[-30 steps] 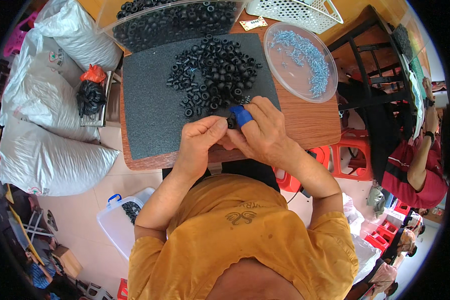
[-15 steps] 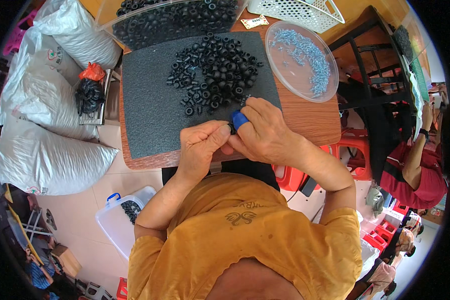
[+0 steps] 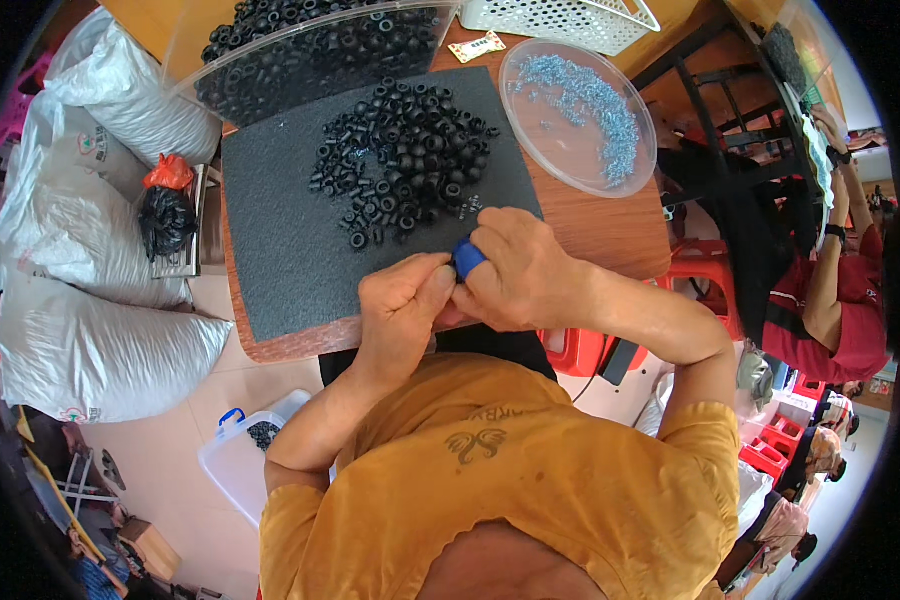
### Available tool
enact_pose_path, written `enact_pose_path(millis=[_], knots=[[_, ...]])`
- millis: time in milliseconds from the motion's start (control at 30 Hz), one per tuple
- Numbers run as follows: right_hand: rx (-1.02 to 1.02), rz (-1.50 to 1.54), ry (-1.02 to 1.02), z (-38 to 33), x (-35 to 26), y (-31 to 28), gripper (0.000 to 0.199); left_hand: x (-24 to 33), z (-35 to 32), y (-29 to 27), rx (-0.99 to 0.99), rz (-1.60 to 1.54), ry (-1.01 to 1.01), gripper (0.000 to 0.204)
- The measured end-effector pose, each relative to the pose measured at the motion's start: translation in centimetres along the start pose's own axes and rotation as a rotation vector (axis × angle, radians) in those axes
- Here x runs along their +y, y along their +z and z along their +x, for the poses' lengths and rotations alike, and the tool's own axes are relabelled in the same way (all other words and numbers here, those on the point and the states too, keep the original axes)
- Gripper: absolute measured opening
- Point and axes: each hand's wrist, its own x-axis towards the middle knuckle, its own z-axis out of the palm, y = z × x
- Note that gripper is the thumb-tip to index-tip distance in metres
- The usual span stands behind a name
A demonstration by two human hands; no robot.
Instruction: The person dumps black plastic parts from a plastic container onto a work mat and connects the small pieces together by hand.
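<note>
My left hand and my right hand meet over the near edge of a dark grey foam mat. My left thumb and fingers pinch a small black plastic part, mostly hidden by the fingertips. Against it press the closed fingers of my right hand; whatever else they hold is hidden. A blue band wraps one right finger. Beyond my hands lies a pile of black ring-shaped plastic parts. Tiny silvery pieces lie just past my right knuckles.
A round clear tray with small bluish metal pieces stands at the table's right. Behind the mat is a clear bin of black parts, beside a white perforated basket. White sacks stand left; a lidless plastic box is below.
The view has shifted, so the table sits slightly further left and tilted. My hands stay together; the black part between them shows less. Tiny silvery pieces show more clearly beside my right hand.
</note>
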Motion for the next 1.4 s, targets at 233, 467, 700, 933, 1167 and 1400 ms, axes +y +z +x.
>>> enact_pose_path(millis=[233, 467, 700, 933, 1167, 1400], knots=[[0.125, -0.041, 0.068, 0.7, -0.1, 0.4, 0.028, 2.4, 1.0, -0.7, 0.069, -0.116, -0.041, 0.019], [0.073, -0.012, 0.126, 1.1, -0.3, 0.2, 0.027, 2.1, 1.1, -1.0, 0.060, -0.204, -0.041, 0.014], [0.033, 0.061, 0.160, 1.6, -0.4, -0.2, 0.032, 1.9, 1.5, -1.1, 0.073, -0.342, -0.098, 0.011], [0.116, 0.064, 0.147, 1.1, -0.3, 0.6, 0.028, 1.1, 1.4, -1.0, 0.099, -0.429, -0.145, 0.010], [0.094, 0.075, 0.111, 0.3, -0.3, 0.3, 0.032, 1.2, 1.2, -1.1, 0.044, -0.420, -0.157, 0.012], [0.100, 0.075, 0.139, 0.3, -0.4, 0.4, 0.030, 0.7, 0.8, -1.4, -0.049, -0.480, -0.262, 0.020]])
